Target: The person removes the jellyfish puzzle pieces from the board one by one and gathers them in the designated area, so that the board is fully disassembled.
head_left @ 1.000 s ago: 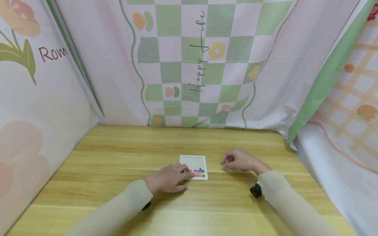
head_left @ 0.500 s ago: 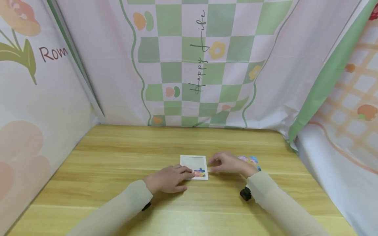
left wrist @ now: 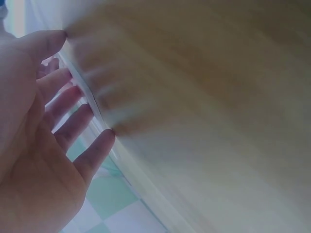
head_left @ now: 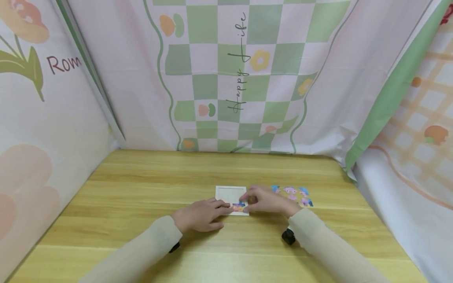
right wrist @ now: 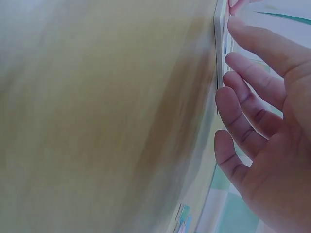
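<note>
A small white puzzle tray (head_left: 231, 187) lies on the table, with joined colourful puzzle pieces (head_left: 238, 207) along its near right part. My left hand (head_left: 201, 214) rests at the tray's near left, its fingertips over the pieces and covering some of them. The left wrist view shows the left hand's (left wrist: 53, 116) fingers spread and nearly straight. At the tray's right edge is my right hand (head_left: 269, 202), index finger and thumb apart, touching the tray or its pieces. In the right wrist view no piece shows between the right hand's (right wrist: 265, 107) loosely bent fingers.
Several loose pink, yellow and blue puzzle pieces (head_left: 291, 196) lie on the wooden table (head_left: 170, 169) to the right, beyond my right hand. Printed cloth (head_left: 231, 86) hangs at the back and both sides of the table.
My right hand has moved left from the loose pieces to the tray's right edge, uncovering those pieces. My left hand has stayed almost still on the tray.
</note>
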`<state>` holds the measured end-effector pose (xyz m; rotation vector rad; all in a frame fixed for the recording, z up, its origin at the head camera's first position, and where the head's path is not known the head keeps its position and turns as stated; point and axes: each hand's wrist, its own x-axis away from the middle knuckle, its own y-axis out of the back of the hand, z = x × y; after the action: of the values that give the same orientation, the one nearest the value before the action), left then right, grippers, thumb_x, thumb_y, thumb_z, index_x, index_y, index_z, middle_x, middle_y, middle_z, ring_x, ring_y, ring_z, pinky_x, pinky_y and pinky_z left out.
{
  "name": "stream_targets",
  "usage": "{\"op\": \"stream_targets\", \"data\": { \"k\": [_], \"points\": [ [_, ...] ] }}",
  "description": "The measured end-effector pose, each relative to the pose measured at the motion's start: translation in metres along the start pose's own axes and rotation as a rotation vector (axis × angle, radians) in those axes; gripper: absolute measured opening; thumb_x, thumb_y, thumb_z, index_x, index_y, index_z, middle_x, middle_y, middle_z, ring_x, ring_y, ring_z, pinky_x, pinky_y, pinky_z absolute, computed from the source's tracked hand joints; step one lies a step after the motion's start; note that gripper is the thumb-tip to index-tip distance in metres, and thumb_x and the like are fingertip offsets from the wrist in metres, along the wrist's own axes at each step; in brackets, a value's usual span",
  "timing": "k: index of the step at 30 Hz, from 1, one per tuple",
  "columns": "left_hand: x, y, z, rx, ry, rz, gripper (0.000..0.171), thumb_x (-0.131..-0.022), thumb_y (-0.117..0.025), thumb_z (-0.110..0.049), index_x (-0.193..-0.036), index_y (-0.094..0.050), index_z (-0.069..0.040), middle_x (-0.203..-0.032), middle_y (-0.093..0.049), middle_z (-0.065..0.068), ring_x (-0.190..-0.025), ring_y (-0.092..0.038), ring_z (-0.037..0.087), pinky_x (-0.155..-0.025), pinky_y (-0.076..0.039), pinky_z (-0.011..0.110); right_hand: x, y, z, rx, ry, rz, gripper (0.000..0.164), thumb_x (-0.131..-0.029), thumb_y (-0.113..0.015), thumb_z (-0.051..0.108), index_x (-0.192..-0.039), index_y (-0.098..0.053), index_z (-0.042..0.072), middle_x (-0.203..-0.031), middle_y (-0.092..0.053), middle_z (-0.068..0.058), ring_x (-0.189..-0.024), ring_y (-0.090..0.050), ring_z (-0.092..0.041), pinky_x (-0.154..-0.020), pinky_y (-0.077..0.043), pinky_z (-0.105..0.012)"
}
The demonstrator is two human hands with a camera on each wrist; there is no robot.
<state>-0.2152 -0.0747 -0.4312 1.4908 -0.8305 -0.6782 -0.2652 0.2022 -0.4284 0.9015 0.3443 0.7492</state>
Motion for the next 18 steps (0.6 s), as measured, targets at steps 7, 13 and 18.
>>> {"op": "stream_targets", "data": {
  "k": [7, 13, 18],
  "points": [
    [-0.0005, 0.0, -0.0002, -0.002, 0.028, 0.037, 0.057, -0.104, -0.054, -0.038, -0.155, -0.041, -0.016, -0.155, -0.042, 0.002, -0.136, -0.044, 0.022, -0.11, -0.041, 0.037, -0.0021, -0.0023, -0.0007, 0.014, -0.018, -0.007, 0.033, -0.09, -0.077, 0.028, -0.117, -0.073, 0.009, -0.099, -0.06, 0.001, -0.08, -0.053, -0.013, -0.07, -0.049, -0.03],
    [-0.0006, 0.0, -0.0006, -0.005, 0.031, 0.041, 0.056, -0.104, -0.054, -0.039, -0.154, -0.042, -0.017, -0.155, -0.042, 0.001, -0.136, -0.044, 0.021, -0.109, -0.041, 0.037, -0.0029, -0.0028, 0.0, 0.005, -0.013, -0.006, 0.032, -0.09, -0.078, 0.026, -0.115, -0.073, 0.008, -0.099, -0.061, 0.001, -0.078, -0.054, -0.012, -0.068, -0.05, -0.029],
    [-0.0007, -0.0002, -0.0002, 0.0, 0.024, 0.034, 0.056, -0.104, -0.054, -0.038, -0.154, -0.042, -0.016, -0.155, -0.042, 0.002, -0.135, -0.044, 0.022, -0.109, -0.041, 0.037, -0.0029, -0.0029, 0.001, 0.004, -0.013, -0.009, 0.031, -0.089, -0.078, 0.024, -0.115, -0.073, 0.008, -0.099, -0.061, 0.001, -0.077, -0.054, -0.011, -0.068, -0.05, -0.028]
  ]
}}
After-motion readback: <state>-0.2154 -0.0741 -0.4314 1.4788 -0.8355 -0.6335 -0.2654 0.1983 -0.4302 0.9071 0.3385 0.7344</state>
